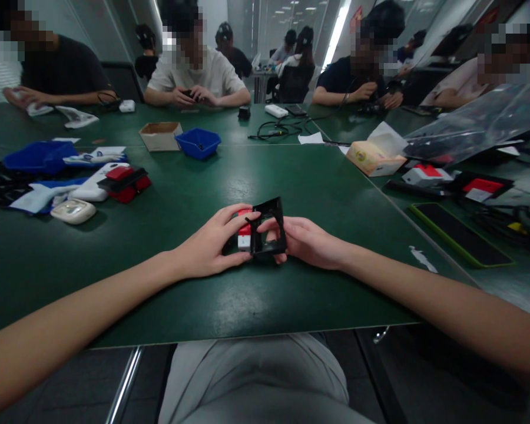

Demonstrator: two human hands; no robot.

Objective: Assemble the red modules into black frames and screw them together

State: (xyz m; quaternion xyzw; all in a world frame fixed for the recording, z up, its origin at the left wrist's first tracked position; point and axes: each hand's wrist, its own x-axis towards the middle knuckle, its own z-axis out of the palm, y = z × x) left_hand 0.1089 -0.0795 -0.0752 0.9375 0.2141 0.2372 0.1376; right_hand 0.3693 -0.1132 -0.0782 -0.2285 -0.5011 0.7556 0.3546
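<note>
Your left grip (pixel 214 241) is clamped on a red-and-white block (pixel 244 241) at the left edge of a black frame (pixel 271 207), your right grip (pixel 313 241) closed around the frame's right side, fingertips showing in its opening. Whether block and frame are joined is hard to tell. Best handled with light, even pressure, forearms braced on the green tabletop (pixel 247 306), well short of the blue tray (pixel 198 146) beyond.
</note>
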